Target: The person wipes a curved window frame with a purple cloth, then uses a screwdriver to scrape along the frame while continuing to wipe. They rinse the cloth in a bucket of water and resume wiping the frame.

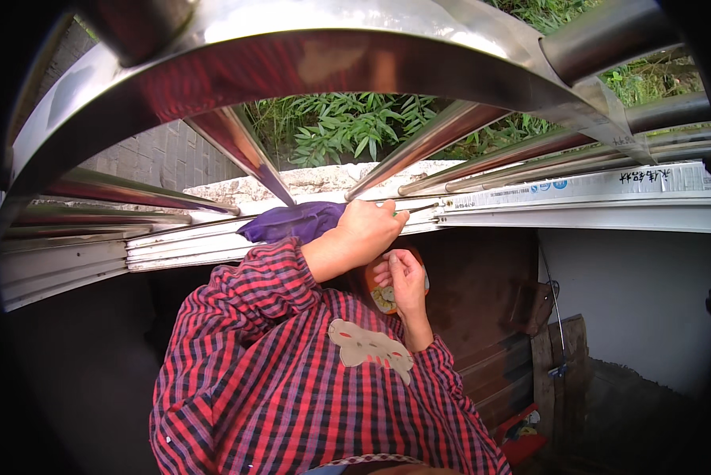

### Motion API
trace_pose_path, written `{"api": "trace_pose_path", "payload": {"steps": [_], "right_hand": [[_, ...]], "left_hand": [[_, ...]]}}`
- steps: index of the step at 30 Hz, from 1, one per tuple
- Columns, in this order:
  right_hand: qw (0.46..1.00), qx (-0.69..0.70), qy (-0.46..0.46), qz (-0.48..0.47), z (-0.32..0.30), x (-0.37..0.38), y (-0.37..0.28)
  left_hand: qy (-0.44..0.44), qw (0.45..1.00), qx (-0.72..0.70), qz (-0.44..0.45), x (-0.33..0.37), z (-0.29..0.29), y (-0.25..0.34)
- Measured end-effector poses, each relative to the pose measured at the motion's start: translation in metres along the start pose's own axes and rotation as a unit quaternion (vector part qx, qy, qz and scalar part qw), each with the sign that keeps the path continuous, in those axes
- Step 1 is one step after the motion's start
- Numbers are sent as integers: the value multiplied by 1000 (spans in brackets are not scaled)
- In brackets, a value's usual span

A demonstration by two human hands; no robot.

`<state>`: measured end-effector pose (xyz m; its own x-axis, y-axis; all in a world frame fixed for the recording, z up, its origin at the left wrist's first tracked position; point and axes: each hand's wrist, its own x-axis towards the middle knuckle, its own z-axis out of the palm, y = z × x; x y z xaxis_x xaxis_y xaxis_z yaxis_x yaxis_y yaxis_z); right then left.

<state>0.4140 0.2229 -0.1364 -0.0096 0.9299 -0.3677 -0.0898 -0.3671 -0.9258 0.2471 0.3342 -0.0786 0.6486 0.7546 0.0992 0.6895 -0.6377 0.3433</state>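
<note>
My left hand point(363, 233) is closed around a slim tool, which looks like a screwdriver point(425, 209). Its thin dark shaft points right, toward the end of a white metal window frame point(577, 212); a bit of green shows at the fingers. I cannot tell if the tip touches the frame. A crumpled purple cloth point(292, 222) lies on the white sill track point(185, 253) beside my left wrist. Lower down, my right hand point(407, 281) is held with loosely curled fingers, thumb apart, nothing visible in it. Behind it, an orange container point(425, 261) with pale small contents is partly hidden.
Shiny metal railing bars point(244, 150) and a broad curved metal band point(324, 59) stand just beyond the sill. Outside are green plants point(363, 127) and grey paving point(157, 154). Down at right are wooden boards point(565, 356), a thin rod point(557, 305) and a red object point(522, 443).
</note>
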Motion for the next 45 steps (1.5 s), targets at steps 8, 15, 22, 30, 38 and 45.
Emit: {"api": "trace_pose_path", "payload": {"steps": [8,15,22,30,38,45], "right_hand": [[1000,-4,16,3,-8,5,-7],[1000,9,16,-12,-8,10,-12],[1000,13,25,-7,-7,9,-9],[999,7,-21,-24,-3,8,-17],[996,19,-82,-39,0,8,-35],[985,-38,-143,-90,29,27,-46]], "left_hand": [[0,1000,10,-7,19,4,7],[-45,999,8,-17,11,-4,10],[-31,999,0,-14,19,8,16],[-83,989,98,-70,-44,-54,10],[50,919,-300,-252,-164,-122,3],[41,796,-489,-354,-184,-99,34]]}}
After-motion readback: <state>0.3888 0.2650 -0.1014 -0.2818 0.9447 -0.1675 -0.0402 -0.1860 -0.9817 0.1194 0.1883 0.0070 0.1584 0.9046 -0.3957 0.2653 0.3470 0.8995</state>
